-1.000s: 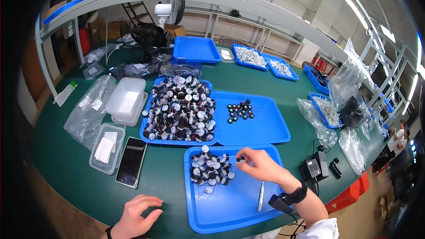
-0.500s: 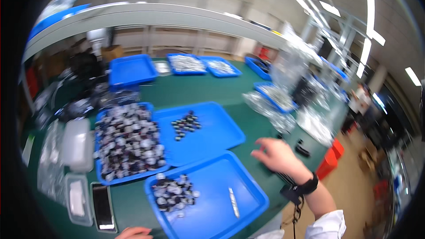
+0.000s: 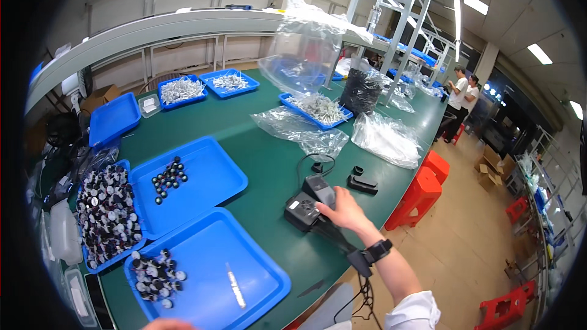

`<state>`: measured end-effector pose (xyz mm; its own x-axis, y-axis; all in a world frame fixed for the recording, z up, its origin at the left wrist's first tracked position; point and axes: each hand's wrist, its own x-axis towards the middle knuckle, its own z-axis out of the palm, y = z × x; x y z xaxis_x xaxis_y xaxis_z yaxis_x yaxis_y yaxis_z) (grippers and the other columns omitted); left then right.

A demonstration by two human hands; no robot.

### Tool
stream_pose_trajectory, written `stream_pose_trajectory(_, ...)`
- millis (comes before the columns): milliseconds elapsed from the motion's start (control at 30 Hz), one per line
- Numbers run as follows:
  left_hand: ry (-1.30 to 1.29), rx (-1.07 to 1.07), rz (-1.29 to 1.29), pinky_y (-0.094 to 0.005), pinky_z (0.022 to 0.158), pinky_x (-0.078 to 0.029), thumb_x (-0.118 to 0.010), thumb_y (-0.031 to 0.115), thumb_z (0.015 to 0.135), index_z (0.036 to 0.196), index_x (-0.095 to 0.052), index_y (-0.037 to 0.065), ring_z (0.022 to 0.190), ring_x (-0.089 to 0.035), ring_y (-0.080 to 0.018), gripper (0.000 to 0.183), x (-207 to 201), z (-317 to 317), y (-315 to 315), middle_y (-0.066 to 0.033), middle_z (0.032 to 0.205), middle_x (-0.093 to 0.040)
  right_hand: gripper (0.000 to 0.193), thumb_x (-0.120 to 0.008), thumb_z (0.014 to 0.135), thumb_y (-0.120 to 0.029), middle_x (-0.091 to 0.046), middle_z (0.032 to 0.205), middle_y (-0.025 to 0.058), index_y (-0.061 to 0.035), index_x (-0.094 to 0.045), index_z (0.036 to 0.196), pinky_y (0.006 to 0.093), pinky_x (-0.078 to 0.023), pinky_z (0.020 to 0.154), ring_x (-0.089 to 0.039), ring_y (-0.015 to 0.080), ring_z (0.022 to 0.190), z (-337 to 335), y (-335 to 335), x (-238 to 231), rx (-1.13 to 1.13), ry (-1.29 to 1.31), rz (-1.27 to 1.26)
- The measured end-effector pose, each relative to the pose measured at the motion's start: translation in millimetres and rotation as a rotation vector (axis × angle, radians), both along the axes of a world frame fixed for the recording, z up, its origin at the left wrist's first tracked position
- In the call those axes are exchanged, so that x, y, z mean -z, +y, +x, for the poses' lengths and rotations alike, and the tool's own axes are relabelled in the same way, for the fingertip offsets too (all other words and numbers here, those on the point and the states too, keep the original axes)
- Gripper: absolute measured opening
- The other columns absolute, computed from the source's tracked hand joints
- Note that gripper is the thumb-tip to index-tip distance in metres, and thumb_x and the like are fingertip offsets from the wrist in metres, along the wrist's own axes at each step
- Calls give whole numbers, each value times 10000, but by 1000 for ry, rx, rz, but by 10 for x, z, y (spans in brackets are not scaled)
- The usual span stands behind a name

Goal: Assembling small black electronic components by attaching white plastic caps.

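My right hand (image 3: 345,209), with a black band round the wrist, rests on a pair of black electronic boxes (image 3: 301,209) on the green table. Its thumb and fingers close round the nearer side of the boxes; some fingertips are hidden. One box has a round grille and a small white label. A thick black cable (image 3: 336,238) leads from them toward the wrist. Only a blurred bit of my left hand (image 3: 170,324) shows at the lower edge, beside a blue tray (image 3: 208,293). That tray holds a heap of small black-and-white parts (image 3: 156,278) and a slim white stick (image 3: 235,285).
Another blue tray (image 3: 223,177) holds dark round parts; a fuller one (image 3: 110,217) lies left. Black pieces (image 3: 362,184) sit right of the boxes. Clear plastic bags (image 3: 385,140) and trays of white parts (image 3: 318,110) stand farther back. Red stools (image 3: 416,198) flank the table; two people (image 3: 461,98) stand beyond.
The view has swung right, so the trays now sit farther left. My right hand has come down from above the table onto the black boxes. Less of my left hand shows.
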<state>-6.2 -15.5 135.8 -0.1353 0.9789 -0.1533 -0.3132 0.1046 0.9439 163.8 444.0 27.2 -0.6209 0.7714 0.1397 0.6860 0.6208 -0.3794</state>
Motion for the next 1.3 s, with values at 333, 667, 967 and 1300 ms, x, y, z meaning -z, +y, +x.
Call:
stream_pose_trajectory(333, -169, -311, -568, -473, 854, -445, -664, 276, 811, 1212, -384, 20, 1030, -508, -286, 552, 1029, 532, 3279, -159, 1123, -502, 687, -537, 774, -578, -570, 965, 221, 76, -508, 983, 440, -492, 747, -566, 369, 927, -43, 447, 284, -146, 32, -133)
stream_pose_trajectory(667, -277, -775, -590, -355, 677, -469, -616, 56, 803, 1026, -574, 45, 833, -600, -196, 227, 1135, 724, 3850, -62, 944, -632, 630, -681, 711, -356, -536, 1077, 226, 40, -410, 1119, 499, -447, 783, -530, 380, 974, -122, 378, 195, 58, 175, -413)
stream_pose_trajectory(967, -266, -703, -555, -281, 600, -471, -645, 115, 795, 922, -629, 7, 770, -606, -172, 167, 1013, 667, 3817, -55, 852, -646, 819, -819, 556, -422, -599, 1002, 199, 96, -496, 1101, 354, -487, 754, -591, 290, 900, -36, 594, 382, 37, 297, -1026)
stream_pose_trajectory(1300, -781, -589, -410, -411, 760, -480, -604, 245, 842, 992, -596, 24, 927, -579, -249, 267, 1346, 517, 3326, -95, 979, -629, 372, -721, 720, -158, -628, 898, 69, 6, -580, 1022, 266, -482, 690, -591, 137, 806, 279, 317, -228, 61, 498, -1726)
